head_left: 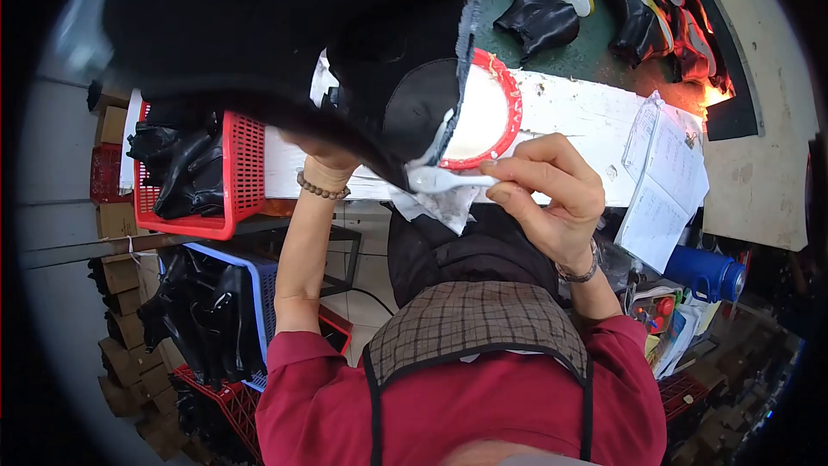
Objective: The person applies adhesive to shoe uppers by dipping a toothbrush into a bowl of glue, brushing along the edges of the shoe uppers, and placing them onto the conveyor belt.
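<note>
A large black boot upper point(259, 26) hangs close to the camera and fills the upper left, with a whitish smear along its edge. Behind its lower side is my left hand point(321, 152), holding it up; the fingers are mostly hidden. My right hand point(552, 194) pinches a white spoon-shaped tool point(453, 180) between thumb and fingers. The tool's broad end is at the boot upper's lower edge, where contact is hard to make out. Beyond, partly covered by the boot upper, a red-rimmed basin point(515, 112) holds a white substance. A crumpled whitish sheet point(448, 209) lies below the tool.
A red basket point(244, 174) and a blue basket point(259, 311), both with black boots, stand at left. Written papers point(662, 190) lie on the white table point(573, 121), near a blue flask point(705, 273). More boots point(536, 9) lie beyond, beside an orange glow.
</note>
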The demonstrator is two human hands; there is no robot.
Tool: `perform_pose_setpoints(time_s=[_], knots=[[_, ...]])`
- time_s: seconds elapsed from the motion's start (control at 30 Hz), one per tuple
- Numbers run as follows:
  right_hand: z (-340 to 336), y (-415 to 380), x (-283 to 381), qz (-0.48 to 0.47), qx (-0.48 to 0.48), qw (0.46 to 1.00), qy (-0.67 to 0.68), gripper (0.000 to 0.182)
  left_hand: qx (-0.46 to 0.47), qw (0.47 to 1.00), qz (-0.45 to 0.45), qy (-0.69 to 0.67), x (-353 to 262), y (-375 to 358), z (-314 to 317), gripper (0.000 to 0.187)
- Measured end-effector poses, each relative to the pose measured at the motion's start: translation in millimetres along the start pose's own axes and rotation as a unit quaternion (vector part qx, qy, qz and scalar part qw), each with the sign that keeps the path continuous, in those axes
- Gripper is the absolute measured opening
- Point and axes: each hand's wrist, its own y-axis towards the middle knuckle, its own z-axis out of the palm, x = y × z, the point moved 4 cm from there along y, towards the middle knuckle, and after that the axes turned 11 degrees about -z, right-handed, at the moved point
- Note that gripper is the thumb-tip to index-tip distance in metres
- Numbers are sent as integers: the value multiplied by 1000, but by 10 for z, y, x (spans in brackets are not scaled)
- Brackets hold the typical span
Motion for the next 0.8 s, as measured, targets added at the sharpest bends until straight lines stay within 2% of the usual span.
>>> perform_pose_setpoints(time_s=[0.03, 0.07, 0.1, 0.13, 0.17, 0.2, 0.23, 0.3, 0.33, 0.37, 0.4, 0.43, 0.5, 0.53, 0.57, 0.63, 0.67, 0.7, 0.77, 0.8], knots=[[-9, 16, -20, 0, 0, 1000, -1, 27, 12, 998, -38, -41, -101, 350, -41, 90], [-32, 22, -87, 52, -8, 998, -21, 24, 24, 994, -75, -82, -227, 758, -129, 82], [-63, 30, -168, 104, -18, 994, -41, 22, 76, 990, -98, -74, -231, 818, -208, 90], [-141, 26, -326, 131, -10, 987, -89, 18, 93, 977, -157, -110, -189, 827, -275, 96], [-194, -28, -561, 129, -22, 983, -127, 16, 111, 959, -215, -147, -138, 816, -343, 102], [-232, -56, -723, 150, 8, 970, -194, 13, 111, 959, -215, -149, -86, 797, -504, 102], [-236, -102, -870, 151, 8, 969, -195, 13, 203, 916, -311, -154, 64, 716, -650, 104], [-137, -176, -1119, 109, 130, 939, -300, 13, 369, 778, -485, -152, 308, 488, -948, 108], [-111, -185, -1205, 106, 130, 939, -301, 13, 352, 754, -513, -212, 349, 440, -1056, 97], [-48, -187, -1262, 65, 183, 915, -354, 14, 373, 646, -590, -309, 391, 344, -1127, 93], [8, -173, -1284, 22, 233, 884, -405, 15, 350, 607, -583, -411, 464, 203, -1175, 90], [-3, -143, -1278, 18, 232, 885, -404, 15, 323, 563, -567, -507, 474, 154, -1171, 86], [-93, -83, -1236, 48, 206, 907, -365, 14, 317, 568, -566, -507, 493, 124, -1213, 86], [-147, -56, -1207, 95, 159, 932, -311, 12, 315, 566, -567, -508, 537, 141, -1186, 86], [-172, 10, -1165, 93, 160, 932, -310, 12, 314, 564, -569, -511, 575, 164, -1112, 86], [-275, 141, -1054, 110, 65, 984, -125, 16, 314, 555, -572, -516, 514, 159, -1074, 86], [-256, 209, -1019, 75, 32, 996, -41, 20, 316, 549, -573, -520, 468, 155, -1056, 86], [-229, 272, -1017, 78, 30, 996, -43, 20, 320, 543, -573, -523, 388, 157, -1015, 86], [-133, 427, -882, -54, 65, 996, -29, 17, 325, 533, -574, -530, 345, 213, -796, 86], [-98, 497, -813, -74, 89, 992, -52, 16, 325, 530, -575, -532, 267, 198, -881, 86]])
